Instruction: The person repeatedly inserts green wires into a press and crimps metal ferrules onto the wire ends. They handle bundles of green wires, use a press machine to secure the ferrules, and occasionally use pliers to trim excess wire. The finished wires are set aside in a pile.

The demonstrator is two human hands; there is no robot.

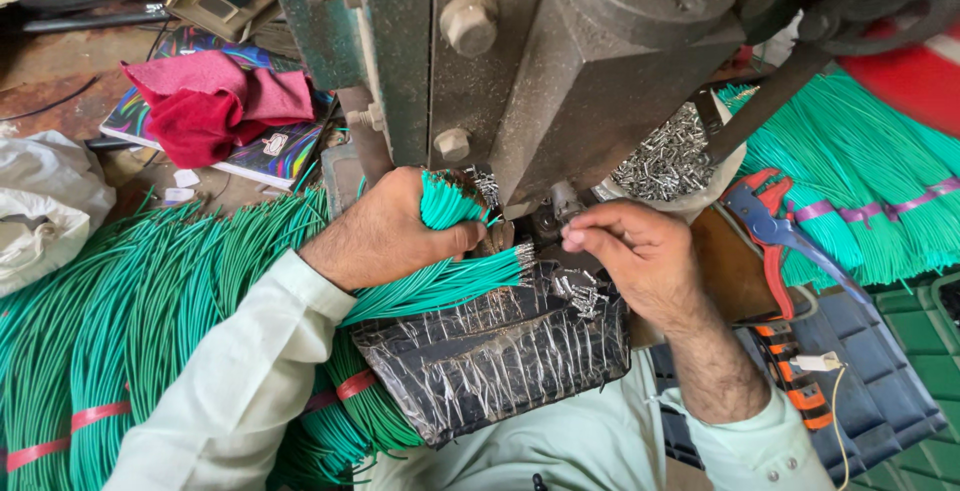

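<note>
My left hand (385, 231) grips a bundle of thin green wires (440, 286); their ends carry small metal terminals and point right, toward the base of a dark metal press (590, 61). My right hand (640, 251) pinches its fingertips together just under the press tool, apparently on a small metal terminal too tiny to see clearly. Loose terminals (580, 296) lie on a tape-wrapped black pad (500, 351) below both hands. A heap of metal terminals (670, 161) sits in a tray right of the press.
Large bundles of green wire (120, 321) tied with pink bands lie at left and at far right (860, 191). A red-and-blue plier-like tool (775, 226) rests at right. A red cloth (215, 106) on a colourful book lies at back left.
</note>
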